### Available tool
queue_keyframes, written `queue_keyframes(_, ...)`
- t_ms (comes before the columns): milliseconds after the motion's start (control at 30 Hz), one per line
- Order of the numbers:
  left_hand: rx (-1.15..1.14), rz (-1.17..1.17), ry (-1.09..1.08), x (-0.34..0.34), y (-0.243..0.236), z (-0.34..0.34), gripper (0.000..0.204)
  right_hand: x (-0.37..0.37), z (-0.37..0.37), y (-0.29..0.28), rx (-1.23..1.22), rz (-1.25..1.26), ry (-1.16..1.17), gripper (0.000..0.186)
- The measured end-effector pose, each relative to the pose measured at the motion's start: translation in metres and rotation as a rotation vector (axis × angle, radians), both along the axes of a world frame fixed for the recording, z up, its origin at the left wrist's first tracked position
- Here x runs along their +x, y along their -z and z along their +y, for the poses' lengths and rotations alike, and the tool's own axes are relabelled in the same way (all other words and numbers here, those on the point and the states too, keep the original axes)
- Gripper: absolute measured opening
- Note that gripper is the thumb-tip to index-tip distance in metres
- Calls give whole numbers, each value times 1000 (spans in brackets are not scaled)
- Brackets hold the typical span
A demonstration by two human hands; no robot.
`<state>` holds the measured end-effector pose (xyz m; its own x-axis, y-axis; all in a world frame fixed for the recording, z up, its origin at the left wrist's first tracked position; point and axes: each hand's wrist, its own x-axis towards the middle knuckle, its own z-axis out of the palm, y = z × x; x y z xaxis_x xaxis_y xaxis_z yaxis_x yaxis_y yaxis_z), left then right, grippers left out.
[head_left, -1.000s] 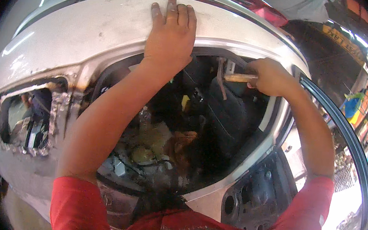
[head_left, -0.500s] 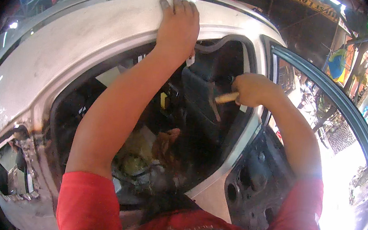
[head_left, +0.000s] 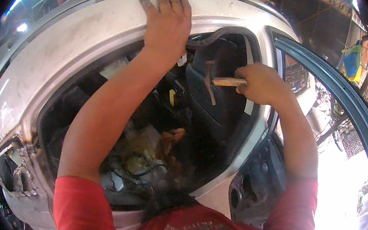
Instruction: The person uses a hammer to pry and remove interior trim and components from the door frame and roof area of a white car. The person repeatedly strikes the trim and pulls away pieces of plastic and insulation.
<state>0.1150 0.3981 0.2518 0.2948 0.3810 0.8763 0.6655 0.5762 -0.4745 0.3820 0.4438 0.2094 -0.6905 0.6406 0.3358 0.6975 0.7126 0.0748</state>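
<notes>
Step in hand, judging by pose: hammer work at the car's side opening, R side, w/ one hand bracing. R hand [head_left: 262, 85] has its grip clamped on the hammer [head_left: 229, 82], wooden handle roughly level, slim rusty head pointing L, in front of the dark seat [head_left: 205, 97] as seen from above. L hand [head_left: 168, 29] lies on the pale roof [head_left: 91, 22], grip spread, fingers apart, holding nothing; prob. steadying the body or the panel. Below it a dark seal [head_left: 213, 37] sags along the opening's top edge, close to the L wrist. Next move, if a blow is meant, calls for a firm R hold, a clear path for the head past seal & seat, and L fingers kept out of line. Hard to make out: whether the hammer head touches anything or hangs free, as depth vs. the seat can't be read; R fingertips & the handle's butt end are mostly hidden in the fist; L thumb isn't visible. Cabin interior's v. dark: a yellow item [head_left: 171, 97] and a brown crumpled item [head_left: 170, 140] show, but can't ID either. L forearm blocks part of the opening; rear cutout [head_left: 10, 169] w/ ragged edges is squeezed at the rim; open door [head_left: 272, 168] is partly behind the R arm, and the bg beyond is blown out.
</notes>
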Motion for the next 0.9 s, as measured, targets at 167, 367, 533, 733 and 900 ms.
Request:
queue_keyframes(167,29,65,35,-1,3,31,63,-16,-5,9,-68,-186,63,38)
queue_keyframes(367,84,36,-34,9,-4,51,53,-29,-14,0,-85,-296,129,37)
queue_keyframes(533,105,68,24,6,-5,57,50,-28,-31,-10,-131,-332,203,36)
queue_keyframes(733,44,53,56,23,0,69,54,-33,-38,-8,-123,-373,214,37)
queue_keyframes(900,20,37,10,36,-8,86,52,-34,-30,7,-157,-389,171,37)
